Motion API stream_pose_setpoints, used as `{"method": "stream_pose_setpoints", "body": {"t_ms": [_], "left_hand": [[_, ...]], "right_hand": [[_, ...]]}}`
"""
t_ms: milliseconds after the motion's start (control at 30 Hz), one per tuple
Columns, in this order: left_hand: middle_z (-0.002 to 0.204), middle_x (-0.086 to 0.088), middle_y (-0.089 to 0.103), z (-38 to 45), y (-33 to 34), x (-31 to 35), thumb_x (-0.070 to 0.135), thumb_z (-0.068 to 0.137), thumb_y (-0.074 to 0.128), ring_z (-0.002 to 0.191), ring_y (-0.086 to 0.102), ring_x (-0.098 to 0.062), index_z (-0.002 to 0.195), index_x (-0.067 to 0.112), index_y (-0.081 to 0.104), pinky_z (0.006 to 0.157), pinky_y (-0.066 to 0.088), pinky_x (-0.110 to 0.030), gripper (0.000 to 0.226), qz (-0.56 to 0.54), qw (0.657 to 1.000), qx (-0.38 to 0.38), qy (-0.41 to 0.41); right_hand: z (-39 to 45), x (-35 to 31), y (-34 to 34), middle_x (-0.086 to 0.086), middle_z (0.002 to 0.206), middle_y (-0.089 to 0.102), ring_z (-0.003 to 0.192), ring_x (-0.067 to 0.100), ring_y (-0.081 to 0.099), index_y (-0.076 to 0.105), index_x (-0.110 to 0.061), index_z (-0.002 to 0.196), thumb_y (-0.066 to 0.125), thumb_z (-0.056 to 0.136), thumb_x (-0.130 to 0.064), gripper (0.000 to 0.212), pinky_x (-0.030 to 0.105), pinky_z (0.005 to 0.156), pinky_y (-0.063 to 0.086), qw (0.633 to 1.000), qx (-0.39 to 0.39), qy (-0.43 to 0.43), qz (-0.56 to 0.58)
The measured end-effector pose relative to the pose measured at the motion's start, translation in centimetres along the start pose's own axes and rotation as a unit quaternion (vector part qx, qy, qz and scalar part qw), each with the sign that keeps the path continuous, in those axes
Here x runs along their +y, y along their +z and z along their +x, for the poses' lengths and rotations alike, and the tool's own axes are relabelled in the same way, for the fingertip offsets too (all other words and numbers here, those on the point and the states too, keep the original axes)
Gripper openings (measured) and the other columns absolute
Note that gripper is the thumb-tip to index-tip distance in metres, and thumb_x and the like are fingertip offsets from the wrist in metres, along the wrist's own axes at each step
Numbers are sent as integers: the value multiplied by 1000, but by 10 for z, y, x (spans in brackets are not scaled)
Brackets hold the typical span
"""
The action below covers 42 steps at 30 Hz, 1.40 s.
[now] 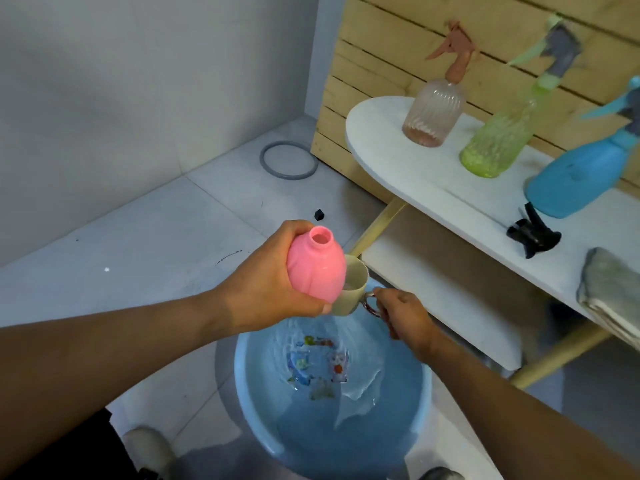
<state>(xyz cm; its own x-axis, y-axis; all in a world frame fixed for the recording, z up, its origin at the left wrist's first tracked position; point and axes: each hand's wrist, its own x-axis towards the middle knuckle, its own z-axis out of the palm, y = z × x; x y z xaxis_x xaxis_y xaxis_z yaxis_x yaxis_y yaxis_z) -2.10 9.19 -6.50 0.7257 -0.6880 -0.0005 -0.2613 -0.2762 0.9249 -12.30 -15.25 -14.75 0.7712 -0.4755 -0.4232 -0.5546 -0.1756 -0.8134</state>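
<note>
My left hand (266,289) grips a pink plastic bottle (315,268) with no cap, its open neck pointing up and away. Just behind it, my right hand (405,317) holds a cream mug (353,289) by its handle; the mug is tilted and holds some water. Both are above a light blue basin (419,410) of water on the floor, with a colourful picture on its bottom.
A white oval table (443,188) on the right carries three spray bottles, pink-brown (436,112), green (498,140) and blue (578,178), a black spray head (533,233) and a grey cloth (613,292). A grey ring (289,160) lies on the tiled floor by the wooden slat wall.
</note>
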Motion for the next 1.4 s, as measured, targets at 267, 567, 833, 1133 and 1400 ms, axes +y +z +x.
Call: {"method": "stream_pose_setpoints", "body": {"t_ms": [267, 567, 833, 1133, 1400], "left_hand": [[118, 24, 55, -17, 0, 3, 21, 57, 100, 101, 57, 10, 126, 47, 42, 65, 51, -12, 94, 7, 1000, -1, -5], [122, 21, 52, -21, 7, 9, 27, 58, 100, 105, 59, -4, 130, 46, 39, 65, 50, -12, 96, 34, 999, -22, 1], [127, 21, 50, -13, 8, 5, 31, 57, 100, 111, 59, -8, 135, 47, 37, 74, 52, -19, 101, 43, 999, -9, 4], [124, 23, 50, -11, 14, 6, 32, 58, 99, 107, 58, -4, 134, 46, 37, 67, 52, -13, 99, 56, 998, -24, 8], [125, 25, 50, -11, 15, 7, 34, 59, 99, 109, 57, -4, 133, 48, 35, 72, 51, -15, 99, 55, 998, -29, 13]], "right_hand": [[-58, -82, -59, -1, 56, 32, 50, 15, 26, 43, -24, 51, 67, 93, -44, 52, 28, 49, 24, 997, 17, -71, 9], [-107, -138, -82, 2, 59, 31, 56, 19, 27, 43, -18, 62, 69, 89, -49, 49, 31, 52, 23, 978, 97, -180, -49], [-120, -153, -79, -3, 55, 31, 51, 10, 25, 45, -2, 65, 70, 92, -40, 53, 16, 42, 22, 947, 145, -262, -118], [-131, -151, -75, -8, 50, 36, 49, 11, 32, 49, -9, 65, 68, 90, -49, 51, 24, 47, 28, 913, 170, -296, -225], [-135, -151, -70, -2, 53, 44, 54, 17, 39, 50, -14, 64, 64, 89, -53, 49, 40, 55, 41, 879, 203, -325, -285]]}}
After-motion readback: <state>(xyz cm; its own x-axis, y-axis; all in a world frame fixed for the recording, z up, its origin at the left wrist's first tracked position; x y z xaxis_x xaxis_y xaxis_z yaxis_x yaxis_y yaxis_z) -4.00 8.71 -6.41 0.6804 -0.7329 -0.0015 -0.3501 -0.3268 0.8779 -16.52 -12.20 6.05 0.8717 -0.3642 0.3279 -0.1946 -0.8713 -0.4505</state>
